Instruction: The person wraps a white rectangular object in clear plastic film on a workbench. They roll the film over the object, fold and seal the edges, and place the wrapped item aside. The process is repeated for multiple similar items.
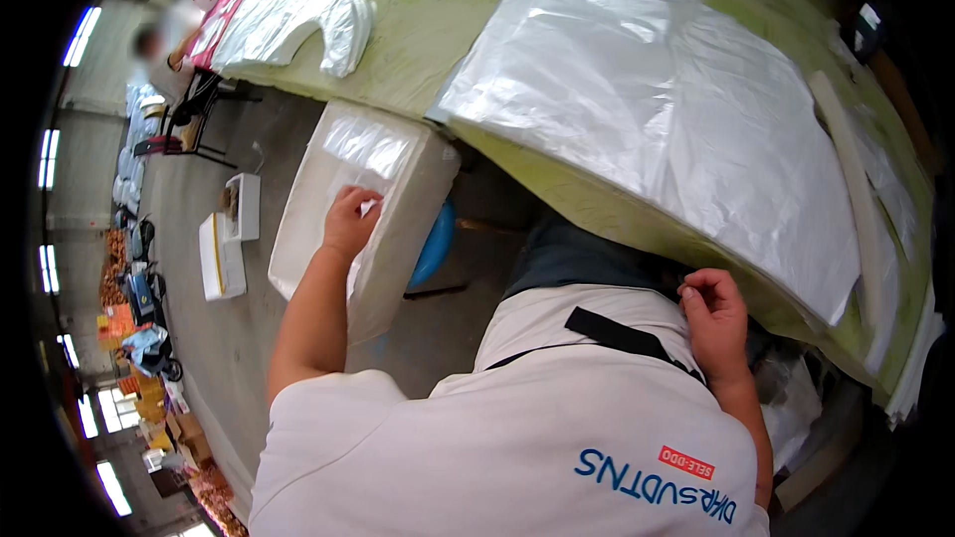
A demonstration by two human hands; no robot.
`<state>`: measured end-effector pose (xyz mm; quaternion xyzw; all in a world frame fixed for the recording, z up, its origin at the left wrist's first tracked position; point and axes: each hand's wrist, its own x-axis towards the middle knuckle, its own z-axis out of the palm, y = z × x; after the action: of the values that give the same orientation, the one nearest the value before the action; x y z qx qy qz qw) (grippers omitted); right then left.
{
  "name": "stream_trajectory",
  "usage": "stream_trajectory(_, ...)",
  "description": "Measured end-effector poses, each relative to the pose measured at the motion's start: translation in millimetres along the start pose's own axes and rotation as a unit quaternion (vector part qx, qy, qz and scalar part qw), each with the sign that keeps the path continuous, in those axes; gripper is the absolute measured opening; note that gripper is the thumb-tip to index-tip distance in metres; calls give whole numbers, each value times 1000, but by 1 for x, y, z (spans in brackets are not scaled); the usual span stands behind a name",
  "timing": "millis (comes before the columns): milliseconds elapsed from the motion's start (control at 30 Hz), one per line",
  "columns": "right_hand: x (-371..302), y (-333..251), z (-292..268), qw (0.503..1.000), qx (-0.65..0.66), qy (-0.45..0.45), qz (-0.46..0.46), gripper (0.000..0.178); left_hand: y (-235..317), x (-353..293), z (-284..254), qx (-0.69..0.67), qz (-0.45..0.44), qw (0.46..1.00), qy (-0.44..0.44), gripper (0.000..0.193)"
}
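My left hand (350,223) reaches over a white, block-shaped stack (306,201) beside the table. Its fingers are pinched together at the edge of a clear plastic bag (366,144) lying on top, and a bit of whitish film shows at the fingertips. My right hand (714,316) is at my right side, near the table's front edge. Its fingers are curled with the thumb against them; whatever they hold, if anything, is too small to make out. A large sheet of shiny clear plastic (607,75) lies flat on the green-covered table (423,45) in front of me.
A blue round stool (434,247) stands under the white stack. More clear plastic (298,25) lies at the table's far left. White foam boxes (223,257) sit on the floor at left. Another person (167,70) is near a chair, far left. A pale strip (846,174) lies along the right.
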<state>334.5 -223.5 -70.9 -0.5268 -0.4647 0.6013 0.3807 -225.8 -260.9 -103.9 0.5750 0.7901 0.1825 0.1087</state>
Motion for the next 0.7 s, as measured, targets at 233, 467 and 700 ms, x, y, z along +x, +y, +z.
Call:
stream_trajectory(233, 6, -51, -41, 910, -223, 93, -338, 19, -48, -7, -6, -75, 15, 997, 1, 20)
stream_trajectory(467, 5, -72, -115, 824, -328, 306, -347, 20, 140, 67, -15, -238, 133, 951, 149, 39)
stream_trajectory(700, -21, -72, -100, 836, -315, 276, -356, 19, 273, 200, 27, -166, 80, 983, 19, 69)
